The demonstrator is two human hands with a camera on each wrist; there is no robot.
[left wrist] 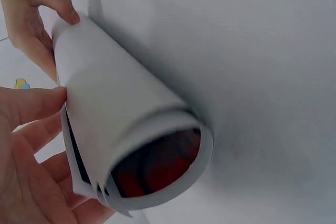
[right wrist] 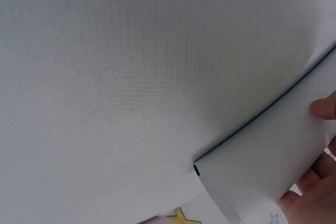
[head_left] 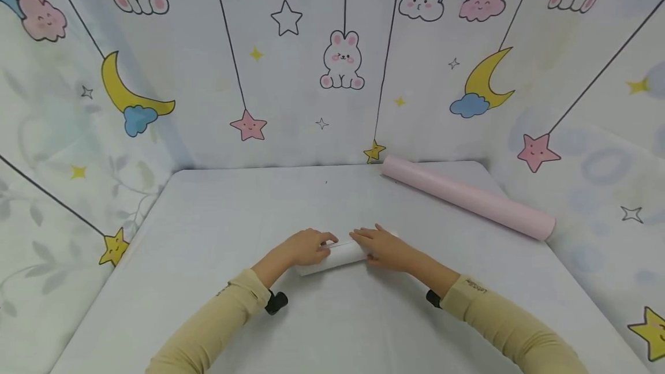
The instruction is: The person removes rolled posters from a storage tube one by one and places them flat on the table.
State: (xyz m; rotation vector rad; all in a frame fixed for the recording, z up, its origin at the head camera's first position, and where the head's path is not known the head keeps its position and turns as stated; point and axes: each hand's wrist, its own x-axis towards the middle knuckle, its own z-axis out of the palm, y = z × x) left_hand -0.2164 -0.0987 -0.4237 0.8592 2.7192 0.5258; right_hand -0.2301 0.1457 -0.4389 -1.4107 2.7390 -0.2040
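Observation:
On the table lies a white paper sheet rolled into a tube [head_left: 343,255], at a slight slant between my two hands. Its open end in the left wrist view shows a dark and red printed inside, with loose layered edges. My left hand [head_left: 309,247] holds the left part, thumb on the paper and fingers along the far side. The right part is held by my right hand [head_left: 387,250]. In the right wrist view, its thumb rests on the white paper [right wrist: 262,150] while its fingers curl at the edge.
A long pink roll [head_left: 467,198] lies slantwise at the back right of the white-covered table [head_left: 234,206]. Cloth walls [head_left: 197,74] printed with stars, moons and bunnies stand at the back and both sides.

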